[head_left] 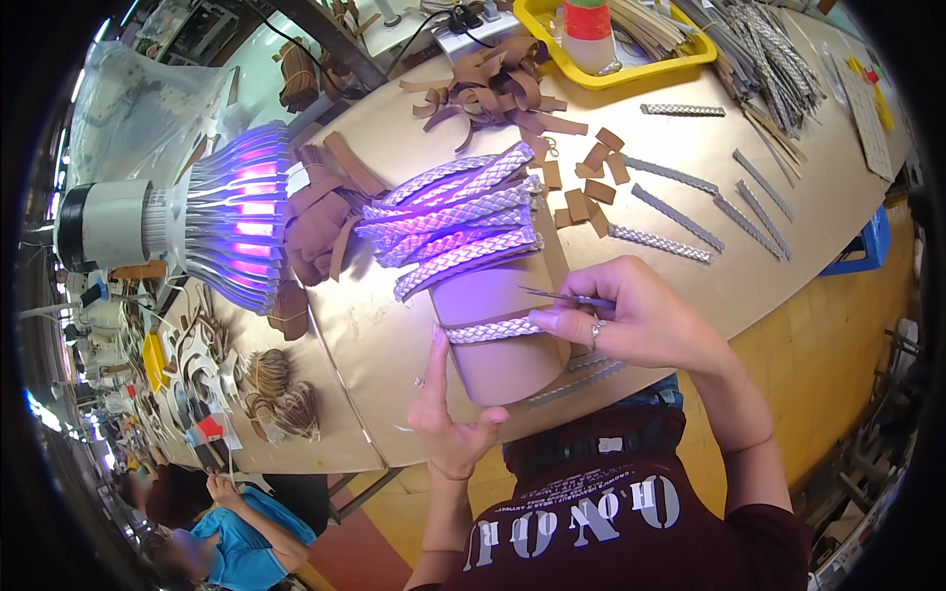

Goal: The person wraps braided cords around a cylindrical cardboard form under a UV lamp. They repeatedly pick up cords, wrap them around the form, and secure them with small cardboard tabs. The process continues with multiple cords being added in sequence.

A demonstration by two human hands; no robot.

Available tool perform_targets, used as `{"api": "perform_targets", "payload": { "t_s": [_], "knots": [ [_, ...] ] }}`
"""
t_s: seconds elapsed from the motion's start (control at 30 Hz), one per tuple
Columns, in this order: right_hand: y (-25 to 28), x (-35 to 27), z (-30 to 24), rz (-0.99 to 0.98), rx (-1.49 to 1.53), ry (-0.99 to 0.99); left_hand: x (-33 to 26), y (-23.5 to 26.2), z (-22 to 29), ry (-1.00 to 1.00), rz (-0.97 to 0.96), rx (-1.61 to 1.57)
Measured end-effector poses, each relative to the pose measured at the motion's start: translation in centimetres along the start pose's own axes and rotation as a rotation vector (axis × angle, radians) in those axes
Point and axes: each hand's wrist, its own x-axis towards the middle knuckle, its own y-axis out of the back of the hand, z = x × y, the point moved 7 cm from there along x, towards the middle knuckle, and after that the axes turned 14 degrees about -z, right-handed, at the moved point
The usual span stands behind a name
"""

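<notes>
A silver-white braided strap (493,331) lies across a rounded tan form (503,369) at the table's near edge. The stretched index fingertip of my left hand (451,419) touches the strap's left end, and its thumb stands apart. My right hand (631,315) is closed around a slim dark tool with two pointed tips (567,295); whether it is tweezers or snips is unclear. The thumb of that hand lies at the strap's right end. Just beyond, a pile of similar braided straps (458,212) sits under purple light.
A large finned lamp (232,217) juts in from the left. Brown strips (488,89), small brown pieces (586,202) and loose grey braids (680,217) lie farther off. A yellow tray (641,74) stands at the back. Another person in blue (256,542) works at lower left.
</notes>
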Motion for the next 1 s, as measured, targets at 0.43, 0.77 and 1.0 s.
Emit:
{"api": "perform_targets", "payload": {
  "t_s": [0.43, 0.77, 1.0],
  "knots": [
    [-0.1, 1.3, 3.3, 0.027, 0.022, -0.053, 0.4, 0.0, -0.1, -0.048, 0.013, 0.045],
    [-0.9, 2.5, 6.4, 0.013, 0.022, -0.166, -0.2, -0.6, -0.5, -0.003, 0.064, -0.066],
    [-1.5, 2.0, 7.1, 0.327, 0.153, 0.070, -0.5, -1.1, -0.6, -0.037, 0.108, -0.115]
  ]
}}
